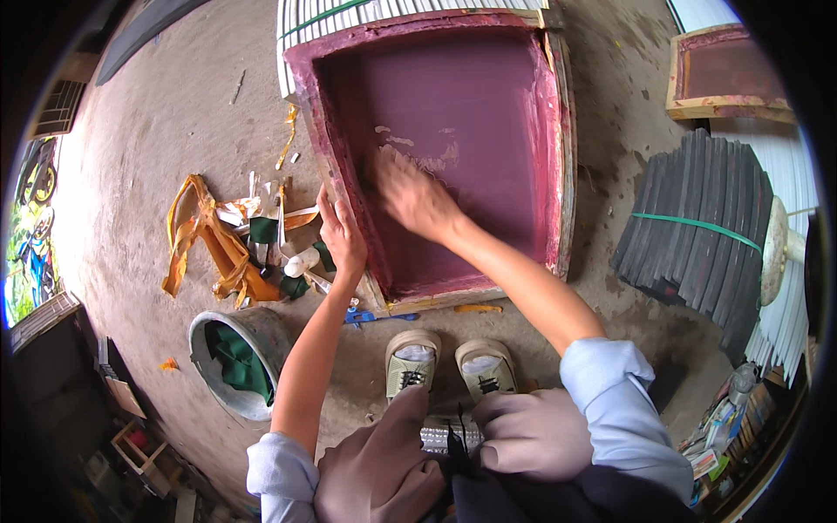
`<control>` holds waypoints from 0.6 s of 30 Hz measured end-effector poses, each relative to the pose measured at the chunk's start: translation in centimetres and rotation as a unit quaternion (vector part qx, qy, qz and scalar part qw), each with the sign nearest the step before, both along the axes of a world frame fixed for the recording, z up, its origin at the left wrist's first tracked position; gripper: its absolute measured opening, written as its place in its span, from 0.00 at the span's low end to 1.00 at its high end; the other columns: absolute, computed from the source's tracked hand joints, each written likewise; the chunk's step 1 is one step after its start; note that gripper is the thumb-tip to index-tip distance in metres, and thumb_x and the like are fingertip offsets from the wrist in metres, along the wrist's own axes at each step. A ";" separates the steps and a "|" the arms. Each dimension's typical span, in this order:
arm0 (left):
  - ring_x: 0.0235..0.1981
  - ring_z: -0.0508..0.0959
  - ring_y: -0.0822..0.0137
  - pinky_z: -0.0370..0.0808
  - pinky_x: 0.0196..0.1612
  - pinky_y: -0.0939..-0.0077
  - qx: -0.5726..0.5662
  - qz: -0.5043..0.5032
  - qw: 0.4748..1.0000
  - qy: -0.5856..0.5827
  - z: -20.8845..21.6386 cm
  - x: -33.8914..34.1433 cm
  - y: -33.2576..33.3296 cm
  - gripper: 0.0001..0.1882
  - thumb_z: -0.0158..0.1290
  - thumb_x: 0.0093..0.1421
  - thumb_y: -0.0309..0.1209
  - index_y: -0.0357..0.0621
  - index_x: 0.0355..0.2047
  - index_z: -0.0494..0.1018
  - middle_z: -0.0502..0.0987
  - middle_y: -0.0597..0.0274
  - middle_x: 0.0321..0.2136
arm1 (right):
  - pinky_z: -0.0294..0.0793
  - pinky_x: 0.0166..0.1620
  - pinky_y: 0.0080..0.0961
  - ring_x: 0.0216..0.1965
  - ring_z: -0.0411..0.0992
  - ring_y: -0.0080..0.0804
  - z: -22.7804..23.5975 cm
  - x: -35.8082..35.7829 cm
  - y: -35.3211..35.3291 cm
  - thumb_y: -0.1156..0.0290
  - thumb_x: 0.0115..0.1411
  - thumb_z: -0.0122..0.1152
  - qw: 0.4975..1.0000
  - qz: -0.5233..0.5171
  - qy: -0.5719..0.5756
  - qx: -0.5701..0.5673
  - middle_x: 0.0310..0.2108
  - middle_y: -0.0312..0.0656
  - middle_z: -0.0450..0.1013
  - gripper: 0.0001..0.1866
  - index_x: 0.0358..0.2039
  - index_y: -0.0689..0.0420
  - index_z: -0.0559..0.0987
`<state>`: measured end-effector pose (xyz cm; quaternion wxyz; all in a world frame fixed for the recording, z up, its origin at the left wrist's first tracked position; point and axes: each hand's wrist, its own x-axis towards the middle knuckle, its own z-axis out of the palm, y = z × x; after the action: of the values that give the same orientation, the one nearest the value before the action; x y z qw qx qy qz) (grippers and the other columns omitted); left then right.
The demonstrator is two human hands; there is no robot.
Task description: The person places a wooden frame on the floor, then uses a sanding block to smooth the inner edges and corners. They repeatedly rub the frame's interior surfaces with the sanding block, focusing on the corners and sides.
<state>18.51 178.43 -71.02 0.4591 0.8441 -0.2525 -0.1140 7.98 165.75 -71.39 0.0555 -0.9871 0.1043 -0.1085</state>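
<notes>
"Frame (554,183), the purple-edged one: where is it lying?"

"Right in front of the person's feet, on top of some white slats (292,13), which are sticking out past its far end with a green band running across them."

"And the left hand (343,237)?"

"It's resting against the frame's left side, fingers stretched along the edge. I can't tell whether it's gripping."

"What about the right hand (414,196)?"

"That one is reaching inside the rim, over the left part of the purple panel (445,96). It's showing blurred, so I can't tell whether its fingers are pinching anything. Some pale patches are showing on the panel just beside it."

"What's sitting around them?"

"On the left, orange scraps (183,227) are lying on the floor (218,113), and nearer the person a grey bucket (272,329) is holding green cloth (234,357). Something blue (375,317) is lying by the frame's near edge."

"And over on the right?"

"Dark slats (680,253) are lying bundled under another green band, well apart from the frame, and a smaller frame (732,108) is sitting beyond them."
</notes>
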 end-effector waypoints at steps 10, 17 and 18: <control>0.16 0.57 0.75 0.54 0.20 0.74 -0.058 -0.015 0.995 0.076 0.4 -1.0 -1.1 0.27 0.34 0.66 0.47 0.41 0.58 0.60 0.55 0.68 0.15 | 0.39 0.68 0.42 0.68 0.42 0.43 0.9 -2.5 -13.2 0.59 0.67 0.37 0.923 -0.329 -0.194 -0.041 0.66 0.51 0.48 0.28 0.63 0.62 0.56; 0.50 0.70 0.53 0.65 0.53 0.65 -0.006 -0.077 0.996 0.032 1.3 0.3 2.7 0.26 0.35 0.67 0.43 0.41 0.60 0.57 0.69 0.43 0.49 | 0.52 0.66 0.37 0.64 0.54 0.38 -1.5 -5.4 5.0 0.71 0.56 0.50 0.993 0.081 0.006 0.091 0.61 0.48 0.59 0.24 0.54 0.63 0.69; 0.49 0.71 0.54 0.66 0.53 0.65 -0.030 -0.073 0.995 0.053 1.9 -0.1 3.4 0.26 0.35 0.67 0.43 0.41 0.60 0.57 0.69 0.44 0.48 | 0.55 0.64 0.35 0.63 0.56 0.37 -1.3 -6.5 5.4 0.72 0.54 0.51 0.987 0.122 0.009 0.100 0.59 0.47 0.61 0.23 0.53 0.62 0.70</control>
<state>18.44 181.84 -69.09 0.4873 0.8019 -0.2925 -0.1841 1.51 171.19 -72.69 0.1659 -0.9827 -0.0062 -0.0815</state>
